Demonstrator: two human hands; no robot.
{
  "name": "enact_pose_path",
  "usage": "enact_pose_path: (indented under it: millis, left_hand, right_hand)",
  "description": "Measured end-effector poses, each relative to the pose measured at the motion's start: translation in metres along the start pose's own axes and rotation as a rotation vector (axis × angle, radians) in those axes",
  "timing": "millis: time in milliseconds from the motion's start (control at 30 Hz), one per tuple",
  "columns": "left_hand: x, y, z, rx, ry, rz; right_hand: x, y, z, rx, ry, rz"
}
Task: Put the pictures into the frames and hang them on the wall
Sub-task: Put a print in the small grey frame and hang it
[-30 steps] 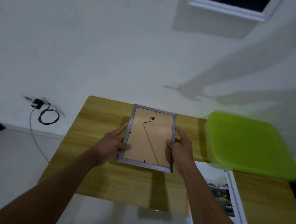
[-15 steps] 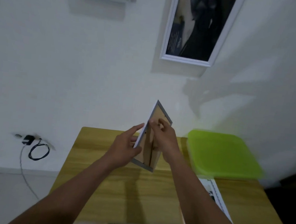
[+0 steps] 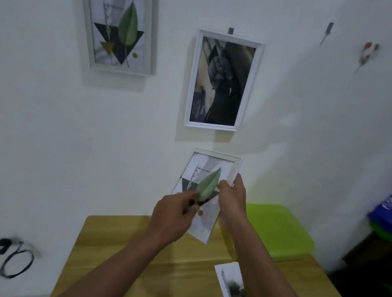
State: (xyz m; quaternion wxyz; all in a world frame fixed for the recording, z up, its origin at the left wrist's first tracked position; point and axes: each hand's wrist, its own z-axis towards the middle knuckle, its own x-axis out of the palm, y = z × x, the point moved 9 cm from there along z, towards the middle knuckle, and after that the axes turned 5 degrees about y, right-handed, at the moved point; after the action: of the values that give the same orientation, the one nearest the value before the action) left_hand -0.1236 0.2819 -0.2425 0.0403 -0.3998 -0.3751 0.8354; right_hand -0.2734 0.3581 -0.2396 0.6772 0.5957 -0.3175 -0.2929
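Reaching forward with both arms, pinching frame [image 3: 213, 168] with left hand [image 3: 171, 214], gripping its edge with right hand [image 3: 231, 200].

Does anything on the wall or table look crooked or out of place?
The loose print lies skewed near the table's front edge and may overhang it. The hung leaf frame and white frame hang slightly tilted, possibly lens distortion. A wall hook stands bare.
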Motion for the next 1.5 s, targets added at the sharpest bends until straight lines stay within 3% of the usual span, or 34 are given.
enact_pose_path:
  millis: [100, 200, 267, 400, 867, 1167, 1500]
  left_hand:
    - [-0.044, 0.016, 0.016, -0.087, -0.14, 0.001]
    - [-0.056, 0.027, 0.035, -0.247, 0.054, -0.239]
    - [-0.057, 0.015, 0.041, -0.254, 0.219, -0.467]
    - [-0.068, -0.016, 0.055, -0.175, 0.275, -0.626]
    - [-0.037, -0.161, 0.166, 0.194, 0.159, -0.508]
    - [0.042, -0.236, 0.276, 0.18, 0.09, -0.46]
    - [0.072, -0.292, 0.387, 0.226, -0.096, -0.269]
  right_hand:
    - [-0.009, 0.021, -0.005, -0.036, 0.066, 0.042]
    - [-0.015, 0.041, -0.006, -0.061, 0.125, 0.008]
    - [-0.017, 0.057, -0.007, -0.085, 0.151, 0.031]
    - [-0.032, 0.09, -0.01, -0.156, 0.141, 0.013]
    - [-0.145, 0.195, 0.076, -0.403, 0.171, -0.177]
    - [-0.25, 0.239, 0.208, -0.479, 0.173, -0.369]
    - [-0.295, 0.293, 0.334, -0.567, 0.117, -0.519]
